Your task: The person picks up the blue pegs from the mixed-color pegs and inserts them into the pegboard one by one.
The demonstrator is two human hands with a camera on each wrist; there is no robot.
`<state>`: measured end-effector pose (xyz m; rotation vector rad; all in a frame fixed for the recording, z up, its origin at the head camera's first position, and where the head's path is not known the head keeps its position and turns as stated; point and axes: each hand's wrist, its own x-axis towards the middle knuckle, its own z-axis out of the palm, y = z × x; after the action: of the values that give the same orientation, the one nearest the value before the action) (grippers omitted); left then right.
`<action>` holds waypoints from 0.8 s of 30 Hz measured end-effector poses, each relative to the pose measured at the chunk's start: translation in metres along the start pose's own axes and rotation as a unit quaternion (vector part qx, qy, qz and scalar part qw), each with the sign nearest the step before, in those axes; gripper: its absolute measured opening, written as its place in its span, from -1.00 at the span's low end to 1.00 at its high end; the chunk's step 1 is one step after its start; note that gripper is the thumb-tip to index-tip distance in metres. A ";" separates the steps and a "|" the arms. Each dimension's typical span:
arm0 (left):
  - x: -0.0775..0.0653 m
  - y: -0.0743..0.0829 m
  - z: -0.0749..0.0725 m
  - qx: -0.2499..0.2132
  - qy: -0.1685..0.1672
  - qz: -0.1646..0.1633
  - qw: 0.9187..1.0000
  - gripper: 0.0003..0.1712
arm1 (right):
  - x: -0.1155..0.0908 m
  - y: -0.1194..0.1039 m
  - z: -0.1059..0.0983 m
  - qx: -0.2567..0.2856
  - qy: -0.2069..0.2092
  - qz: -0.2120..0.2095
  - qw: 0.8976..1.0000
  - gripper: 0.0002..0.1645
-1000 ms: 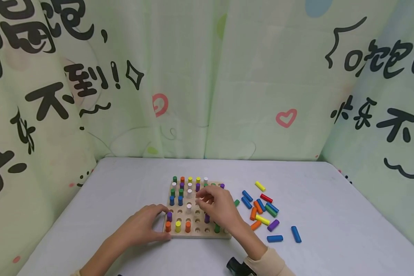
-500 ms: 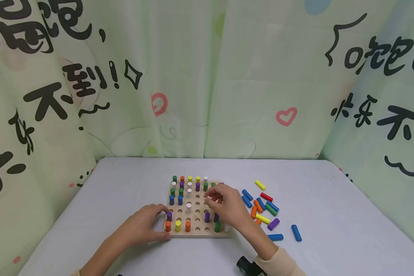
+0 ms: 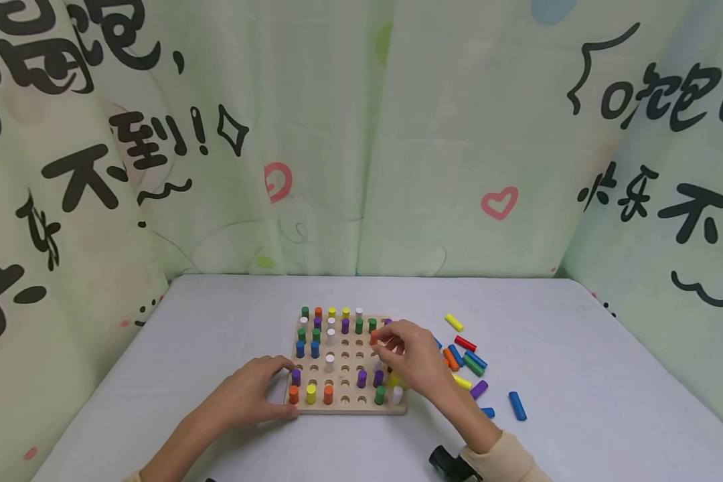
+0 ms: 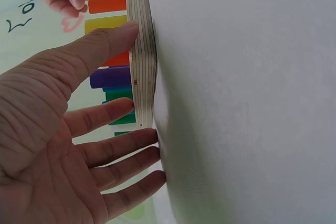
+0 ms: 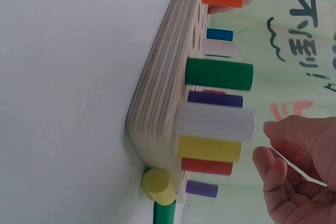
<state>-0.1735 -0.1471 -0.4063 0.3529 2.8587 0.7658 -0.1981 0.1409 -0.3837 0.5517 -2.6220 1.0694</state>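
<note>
A wooden pegboard [image 3: 352, 410] lies on the table, with coloured pegs upright in many of its holes. My left hand [image 3: 250, 395] rests at its left front corner, its fairly straight thumb and index finger touching the edges. The right hand [image 3: 412, 358] hovers over the board's right side, fingers loosely bent. Nothing shows between its thumb and fingers in the right wrist view. Near those fingertips stands an orange peg [image 3: 373, 337]. A white peg [image 5: 215, 121], a yellow peg [image 5: 210, 149] and a green peg [image 5: 219, 74] stand close by. Part of the board's right side is hidden.
Loose pegs lie right of the board, among them a red peg [image 3: 465, 344], a purple peg [image 3: 478, 389] and a blue peg [image 3: 517, 406]. A black device [image 3: 452, 464] is at the right wrist. A printed curtain [image 3: 434, 167] hangs behind the white table [image 3: 578, 348].
My right hand has moved rightward across the board, uncovering green, orange, purple and white pegs, and now covers some of the loose pegs. The left hand stays at the corner.
</note>
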 end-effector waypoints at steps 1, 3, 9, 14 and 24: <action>0.000 0.000 0.000 0.001 0.000 0.000 1.000 -0.27 | 0.000 0.001 -0.001 -0.002 0.001 0.006 1.000 -0.87; 0.001 0.000 0.000 0.002 0.000 0.000 1.000 -0.27 | -0.001 0.003 -0.004 -0.007 0.004 0.016 1.000 -0.87; 0.000 0.000 0.000 0.001 0.001 -0.001 1.000 -0.27 | -0.004 0.014 -0.013 -0.014 0.013 0.034 0.999 -0.83; 0.000 0.001 0.000 0.000 0.004 0.001 1.000 -0.27 | -0.006 0.023 -0.019 -0.022 0.018 0.047 0.999 -0.79; 0.000 0.001 0.000 0.000 0.002 -0.003 1.000 -0.27 | -0.013 0.038 -0.028 -0.044 0.018 0.053 0.997 -0.76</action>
<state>-0.1733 -0.1461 -0.4054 0.3428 2.8629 0.7669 -0.2003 0.1892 -0.3927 0.3756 -2.6781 0.9777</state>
